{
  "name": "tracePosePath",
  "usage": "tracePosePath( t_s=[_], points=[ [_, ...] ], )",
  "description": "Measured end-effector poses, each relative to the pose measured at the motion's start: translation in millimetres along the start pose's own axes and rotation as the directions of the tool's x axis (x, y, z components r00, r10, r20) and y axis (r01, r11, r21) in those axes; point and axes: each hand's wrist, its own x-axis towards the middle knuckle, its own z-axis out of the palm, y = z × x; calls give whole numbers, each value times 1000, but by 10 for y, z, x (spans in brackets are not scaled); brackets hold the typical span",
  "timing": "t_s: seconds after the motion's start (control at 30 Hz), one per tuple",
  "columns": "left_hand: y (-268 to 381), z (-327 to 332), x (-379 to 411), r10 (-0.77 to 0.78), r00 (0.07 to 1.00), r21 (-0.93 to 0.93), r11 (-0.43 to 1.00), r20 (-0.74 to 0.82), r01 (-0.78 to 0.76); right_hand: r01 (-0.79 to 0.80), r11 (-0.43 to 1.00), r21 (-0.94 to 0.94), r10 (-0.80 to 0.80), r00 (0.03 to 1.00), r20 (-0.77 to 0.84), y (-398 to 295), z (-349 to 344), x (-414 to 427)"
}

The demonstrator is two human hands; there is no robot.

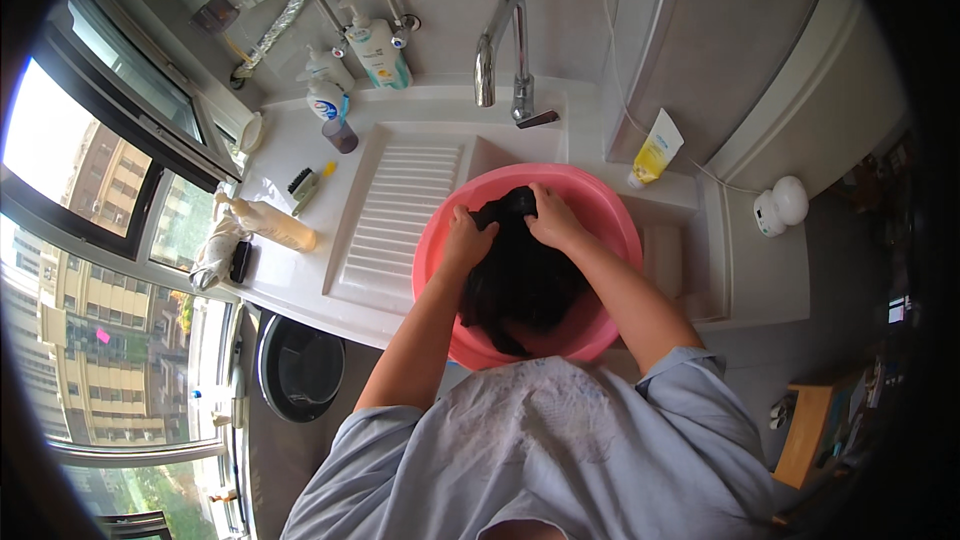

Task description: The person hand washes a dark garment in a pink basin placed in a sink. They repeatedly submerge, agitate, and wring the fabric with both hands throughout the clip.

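Observation:
My left hand [469, 238] grips the left part of a bunched black cloth [517, 270], thumb toward the middle. On the other side, my right hand [553, 219] pinches the same cloth near its upper edge. The cloth hangs down between both hands into a pink plastic basin [627, 240], its lower end close to the near wall. The basin rests over the sink, beside the ribbed washboard [405, 202]. A chrome faucet [486, 67] stands behind the basin, its spout pointing down.
Left counter: a pump bottle of amber liquid [277, 226], a scrub brush [303, 187], a cup [340, 136] and more pump bottles [379, 52]. Right: a yellow and white tube [657, 150] and a small white device [780, 206]. A dark bucket [301, 367] sits below the counter.

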Motion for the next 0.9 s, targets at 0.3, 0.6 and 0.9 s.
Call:
tracePosePath(
  t_s=[0.3, 0.6, 0.9],
  points=[
    [-359, 427, -62, 147, 952, 644, 708, 267, -290, -30, 890, -455, 262, 850, 456, 421, 333, -123],
    [-267, 363, -17, -7, 775, 446, 821, 632, -356, 76, 829, -554, 392, 628, 672, 283, 326, -331],
    [-312, 484, -37, 3, 730, 464, 770, 684, -438, 209, 709, -673, 496, 530, 688, 303, 518, -341]
  ],
)
